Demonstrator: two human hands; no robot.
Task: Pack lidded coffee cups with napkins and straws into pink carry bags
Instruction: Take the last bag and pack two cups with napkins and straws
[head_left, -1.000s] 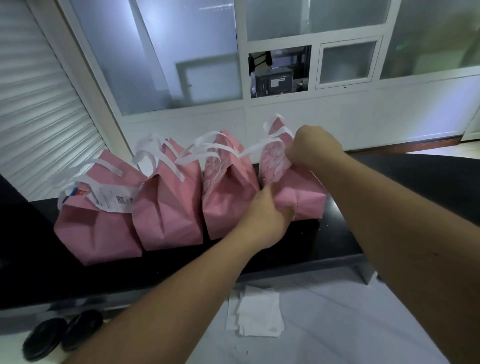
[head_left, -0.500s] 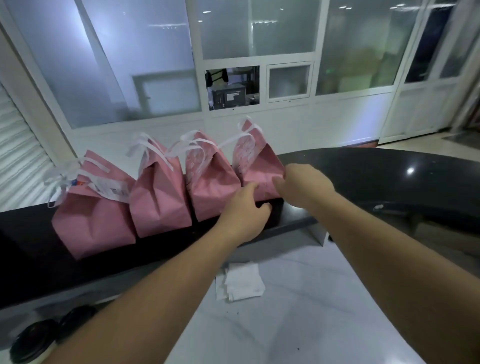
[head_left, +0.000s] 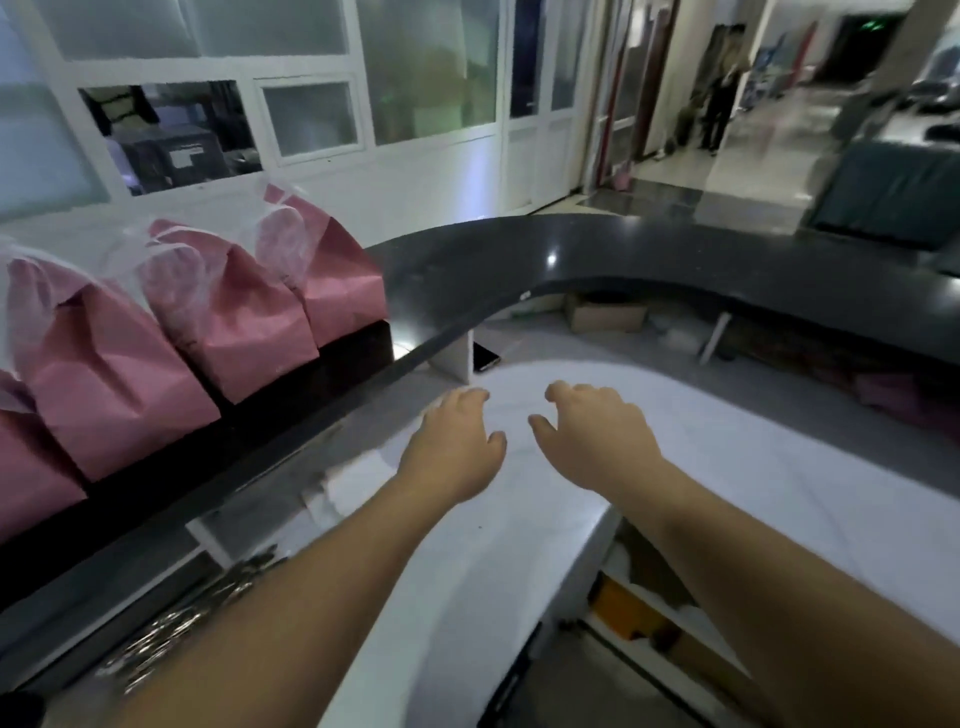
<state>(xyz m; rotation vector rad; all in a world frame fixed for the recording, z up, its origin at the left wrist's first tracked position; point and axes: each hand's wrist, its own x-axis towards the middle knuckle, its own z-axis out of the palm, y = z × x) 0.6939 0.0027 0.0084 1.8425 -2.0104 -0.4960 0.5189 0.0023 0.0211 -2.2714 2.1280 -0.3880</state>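
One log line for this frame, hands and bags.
left hand: open, empty | right hand: open, empty | pink paper carry bags: on black counter ledge, untouched

4 pink carry bags (head_left: 244, 322) stand upright side by side (white handles blurred) on the black ledge (head_left: 519, 260).

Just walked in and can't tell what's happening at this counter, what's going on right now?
A person is packing drinks into pink carry bags, which stand in a row on the raised black counter at the left. Right now neither hand holds anything: the left hand and the right hand hover side by side, fingers loosely curled, above the white worktop, apart from the bags. No cups, napkins or straws are clearly visible.
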